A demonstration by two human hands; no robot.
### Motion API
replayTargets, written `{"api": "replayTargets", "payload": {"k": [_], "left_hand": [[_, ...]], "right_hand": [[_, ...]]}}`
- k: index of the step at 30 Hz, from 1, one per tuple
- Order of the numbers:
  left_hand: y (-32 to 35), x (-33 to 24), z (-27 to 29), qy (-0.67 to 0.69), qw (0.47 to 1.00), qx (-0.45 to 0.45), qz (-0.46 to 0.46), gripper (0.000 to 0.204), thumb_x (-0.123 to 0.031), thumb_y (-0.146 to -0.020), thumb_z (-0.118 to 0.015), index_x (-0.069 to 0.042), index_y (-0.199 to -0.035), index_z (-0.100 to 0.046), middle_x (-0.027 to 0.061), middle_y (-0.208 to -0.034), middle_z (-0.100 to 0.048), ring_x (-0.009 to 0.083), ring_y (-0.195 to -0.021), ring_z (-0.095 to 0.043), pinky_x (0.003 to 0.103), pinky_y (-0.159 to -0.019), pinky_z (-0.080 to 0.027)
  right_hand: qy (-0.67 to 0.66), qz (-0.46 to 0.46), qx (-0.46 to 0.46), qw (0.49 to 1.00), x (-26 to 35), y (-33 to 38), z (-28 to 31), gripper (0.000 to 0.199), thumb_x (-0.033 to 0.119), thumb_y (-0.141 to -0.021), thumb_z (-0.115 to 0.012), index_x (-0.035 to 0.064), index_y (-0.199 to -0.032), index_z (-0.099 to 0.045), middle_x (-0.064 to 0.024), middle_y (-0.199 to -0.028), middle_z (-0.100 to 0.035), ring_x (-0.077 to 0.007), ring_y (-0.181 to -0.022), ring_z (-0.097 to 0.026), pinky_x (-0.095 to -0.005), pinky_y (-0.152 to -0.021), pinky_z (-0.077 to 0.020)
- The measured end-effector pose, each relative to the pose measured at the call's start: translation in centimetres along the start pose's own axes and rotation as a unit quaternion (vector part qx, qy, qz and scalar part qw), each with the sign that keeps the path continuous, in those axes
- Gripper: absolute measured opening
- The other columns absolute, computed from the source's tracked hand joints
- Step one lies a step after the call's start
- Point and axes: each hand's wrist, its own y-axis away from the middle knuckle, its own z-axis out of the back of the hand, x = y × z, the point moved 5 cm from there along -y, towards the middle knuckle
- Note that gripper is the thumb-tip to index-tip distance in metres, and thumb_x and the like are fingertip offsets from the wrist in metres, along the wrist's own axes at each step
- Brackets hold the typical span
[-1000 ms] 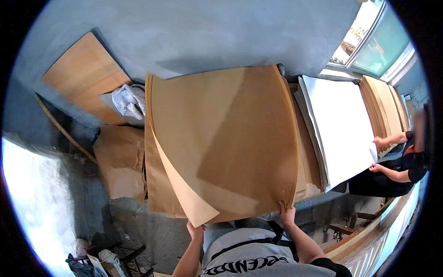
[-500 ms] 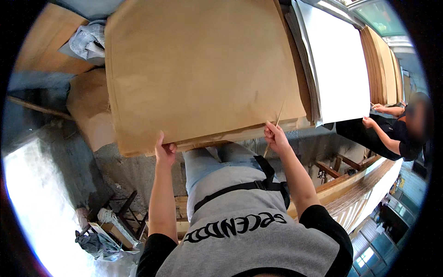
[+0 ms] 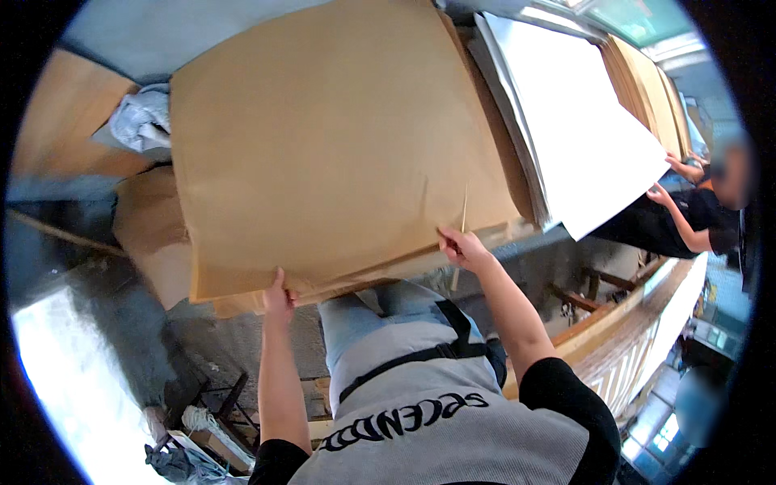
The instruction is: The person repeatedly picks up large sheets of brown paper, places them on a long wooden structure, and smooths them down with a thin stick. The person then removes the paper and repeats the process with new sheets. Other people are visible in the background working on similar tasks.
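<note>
A large brown paper sheet (image 3: 323,137) lies flat on top of a stack of brown sheets (image 3: 356,275) in front of me. My left hand (image 3: 277,297) grips the near left edge of the top sheet, thumb on top. Near the right corner, my right hand (image 3: 461,246) pinches the front edge, and a thin pale stick (image 3: 463,212) stands up from its fingers. Both forearms reach up from my grey shirt at the bottom.
A stack of white sheets (image 3: 582,121) lies to the right, with another person's hands (image 3: 659,194) on its edge. More brown sheets (image 3: 647,89) lie beyond. Crumpled grey cloth (image 3: 141,121) sits at the left. A wooden railing (image 3: 638,339) runs lower right.
The folded-over brown sheet has been laid flat on the stack. My hands slid along its near edge and now hold it close to both corners; the view tilted down.
</note>
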Motion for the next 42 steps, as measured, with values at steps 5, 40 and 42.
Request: {"api": "replayTargets", "payload": {"k": [5,40,42], "left_hand": [[3.3,3.4,-0.8,0.042,0.977,-0.072,-0.195,0.016,-0.019,-0.085,-0.049,-0.004,-0.092,-0.048,0.0047,-0.054,-0.045,0.0131,-0.037,-0.043,0.026,-0.028,-0.032],[-0.3,1.7,-2.0,0.224,0.968,0.11,0.02,0.032,-0.037,-0.076,-0.062,-0.009,-0.088,-0.051,0.0029,-0.063,-0.051,0.0145,-0.038,-0.042,0.026,-0.033,-0.034],[-0.1,1.9,-1.9,0.199,0.975,0.098,0.016,0.035,-0.036,-0.078,-0.06,-0.008,-0.094,-0.048,0.004,-0.064,-0.051,0.0154,-0.038,-0.043,0.027,-0.032,-0.035]], "right_hand": [[0.351,0.306,-0.22,0.857,-3.4,0.2,1.5,0.024,0.028,-0.083,-0.053,0.0055,-0.08,-0.059,-0.0052,-0.056,-0.055,-0.0125,-0.041,-0.046,-0.0257,-0.037,-0.0343],[-0.064,0.085,-0.062,0.992,-1.6,0.2,0.9,0.016,0.029,-0.087,-0.049,0.0128,-0.085,-0.051,0.0037,-0.067,-0.049,-0.0029,-0.051,-0.04,-0.0161,-0.033,-0.0234],[-0.044,0.081,-0.094,0.991,-1.9,0.4,1.5,0.019,0.031,-0.086,-0.05,0.0135,-0.08,-0.05,0.0037,-0.064,-0.048,-0.0033,-0.048,-0.039,-0.0163,-0.032,-0.0231]]}}
